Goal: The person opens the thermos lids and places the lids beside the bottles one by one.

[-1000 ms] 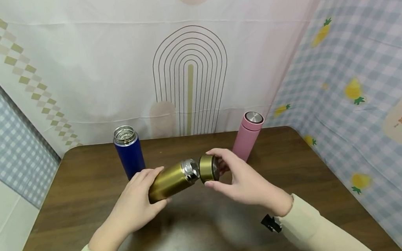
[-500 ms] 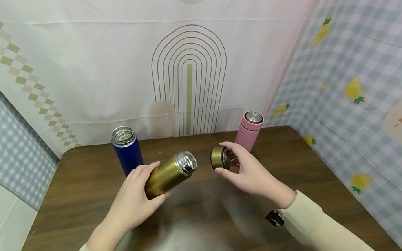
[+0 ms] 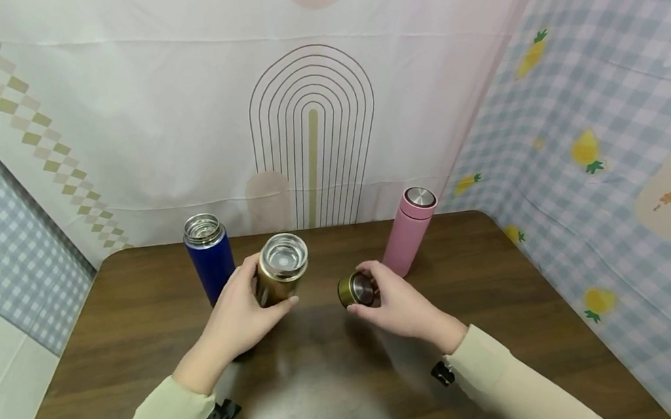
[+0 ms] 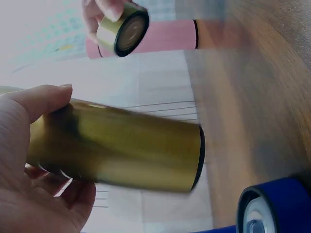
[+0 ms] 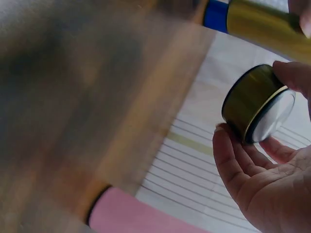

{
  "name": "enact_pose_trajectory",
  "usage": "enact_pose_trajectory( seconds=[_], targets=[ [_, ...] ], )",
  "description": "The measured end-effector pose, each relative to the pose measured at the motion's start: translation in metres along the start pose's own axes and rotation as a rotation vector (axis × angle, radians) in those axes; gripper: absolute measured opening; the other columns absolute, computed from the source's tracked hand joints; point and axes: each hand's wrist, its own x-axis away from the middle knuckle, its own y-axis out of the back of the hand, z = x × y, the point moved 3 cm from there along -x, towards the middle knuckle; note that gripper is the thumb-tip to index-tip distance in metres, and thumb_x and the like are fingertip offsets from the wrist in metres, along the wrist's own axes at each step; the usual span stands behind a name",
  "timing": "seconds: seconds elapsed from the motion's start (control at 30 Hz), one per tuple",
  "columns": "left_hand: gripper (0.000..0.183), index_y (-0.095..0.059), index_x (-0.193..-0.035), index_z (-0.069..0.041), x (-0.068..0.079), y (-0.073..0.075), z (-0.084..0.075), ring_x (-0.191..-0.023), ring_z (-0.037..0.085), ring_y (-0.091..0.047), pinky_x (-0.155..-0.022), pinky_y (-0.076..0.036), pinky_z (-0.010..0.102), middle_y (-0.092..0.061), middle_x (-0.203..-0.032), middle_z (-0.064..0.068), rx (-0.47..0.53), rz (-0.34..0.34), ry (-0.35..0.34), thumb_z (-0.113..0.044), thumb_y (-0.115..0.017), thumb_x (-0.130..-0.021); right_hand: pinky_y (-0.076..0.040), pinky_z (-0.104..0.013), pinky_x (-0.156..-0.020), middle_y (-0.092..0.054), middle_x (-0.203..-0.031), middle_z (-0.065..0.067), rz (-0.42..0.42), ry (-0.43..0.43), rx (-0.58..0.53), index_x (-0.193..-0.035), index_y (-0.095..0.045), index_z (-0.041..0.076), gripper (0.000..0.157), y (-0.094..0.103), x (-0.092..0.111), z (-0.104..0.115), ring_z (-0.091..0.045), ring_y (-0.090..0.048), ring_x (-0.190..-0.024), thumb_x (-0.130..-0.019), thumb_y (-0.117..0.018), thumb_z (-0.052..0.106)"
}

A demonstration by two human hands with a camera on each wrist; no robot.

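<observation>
My left hand (image 3: 240, 312) grips a gold thermos bottle (image 3: 277, 292) round its body. It stands nearly upright with its steel mouth uncovered, and in the left wrist view its base appears off the table. My right hand (image 3: 398, 300) pinches the gold lid (image 3: 347, 292) between thumb and fingers, tilted on its side, apart from the bottle. Behind my left hand stands a blue thermos bottle (image 3: 212, 265), its mouth uncovered. A pink thermos bottle (image 3: 408, 233) with its lid on stands just beyond my right hand. A blue lid (image 4: 291, 204) shows in the left wrist view.
All this is on a brown wooden table (image 3: 498, 328). A white printed cloth (image 3: 186, 116) hangs along its back edge, and a blue checked cloth (image 3: 598, 83) hangs at the right.
The gold lid has come away from the bottle's mouth. My left hand has turned the gold bottle from lying tilted to nearly upright. My right hand has lowered the lid slightly.
</observation>
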Motion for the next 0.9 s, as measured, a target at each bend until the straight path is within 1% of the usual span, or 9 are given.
enact_pose_trajectory(
  seconds=[0.07,0.13,0.27,0.37,0.53,0.6,0.73,0.9],
  targets=[
    [0.076,-0.047,-0.131,-0.015,-0.004,-0.005,0.005,-0.109,0.020,-0.056,-0.089,-0.046,0.044,-0.060,-0.117,0.000,0.049,0.026,0.052,-0.042,-0.084,-0.071,-0.050,-0.030,-0.082,-0.054,-0.112,0.004,0.034,-0.005,0.015,-0.127,-0.047,0.013,0.060,-0.009,0.002,0.000,-0.007,-0.055,-0.096,-0.081,-0.077,0.038],
    [0.079,-0.044,-0.131,-0.013,-0.009,-0.011,0.011,-0.109,0.021,-0.058,-0.089,-0.047,0.045,-0.060,-0.118,0.003,0.078,0.050,0.102,-0.046,-0.083,-0.072,-0.049,-0.030,-0.083,-0.054,-0.111,0.005,0.071,0.005,0.060,-0.126,-0.049,0.015,0.059,-0.018,0.003,0.000,-0.006,-0.055,-0.096,-0.080,-0.077,0.041],
    [0.082,-0.042,-0.133,-0.010,-0.015,-0.019,0.021,-0.111,0.025,-0.058,-0.092,-0.047,0.046,-0.059,-0.122,0.009,0.091,0.072,0.164,-0.047,-0.082,-0.072,-0.050,-0.031,-0.082,-0.054,-0.109,0.003,0.112,0.055,0.158,-0.127,-0.051,0.016,0.059,-0.032,0.003,0.004,-0.009,-0.056,-0.095,-0.080,-0.077,0.041],
    [0.080,-0.043,-0.131,-0.008,-0.017,-0.023,0.025,-0.111,0.027,-0.058,-0.092,-0.046,0.047,-0.059,-0.121,0.011,0.084,0.074,0.185,-0.042,-0.084,-0.072,-0.051,-0.033,-0.081,-0.054,-0.107,0.001,0.123,0.076,0.207,-0.128,-0.052,0.015,0.060,-0.038,0.002,0.007,-0.011,-0.058,-0.093,-0.080,-0.077,0.039],
    [0.075,-0.043,-0.128,-0.007,-0.019,-0.027,0.033,-0.110,0.028,-0.059,-0.092,-0.047,0.048,-0.060,-0.119,0.012,0.073,0.082,0.185,-0.037,-0.084,-0.073,-0.051,-0.032,-0.079,-0.055,-0.111,-0.001,0.169,0.071,0.262,-0.131,-0.052,0.014,0.062,-0.050,0.000,0.010,-0.012,-0.058,-0.093,-0.080,-0.077,0.039],
    [0.074,-0.044,-0.128,-0.007,-0.020,-0.030,0.036,-0.109,0.028,-0.059,-0.091,-0.047,0.047,-0.060,-0.119,0.012,0.069,0.092,0.182,-0.038,-0.084,-0.074,-0.051,-0.032,-0.079,-0.055,-0.113,-0.001,0.193,0.068,0.278,-0.133,-0.052,0.014,0.063,-0.055,-0.001,0.011,-0.012,-0.058,-0.094,-0.081,-0.076,0.040],
    [0.072,-0.044,-0.127,-0.008,-0.022,-0.033,0.040,-0.108,0.027,-0.059,-0.090,-0.047,0.047,-0.060,-0.118,0.011,0.065,0.108,0.198,-0.039,-0.083,-0.074,-0.051,-0.031,-0.078,-0.055,-0.114,-0.001,0.235,0.074,0.291,-0.134,-0.051,0.014,0.065,-0.064,-0.004,0.014,-0.012,-0.058,-0.095,-0.081,-0.076,0.042],
    [0.078,-0.040,-0.134,-0.006,-0.026,-0.034,0.043,-0.111,0.030,-0.058,-0.091,-0.047,0.048,-0.058,-0.123,0.015,0.063,0.134,0.223,-0.039,-0.081,-0.076,-0.051,-0.032,-0.077,-0.056,-0.113,0.000,0.262,0.082,0.307,-0.133,-0.052,0.014,0.066,-0.070,-0.007,0.017,-0.012,-0.058,-0.095,-0.080,-0.077,0.042]
  ],
)
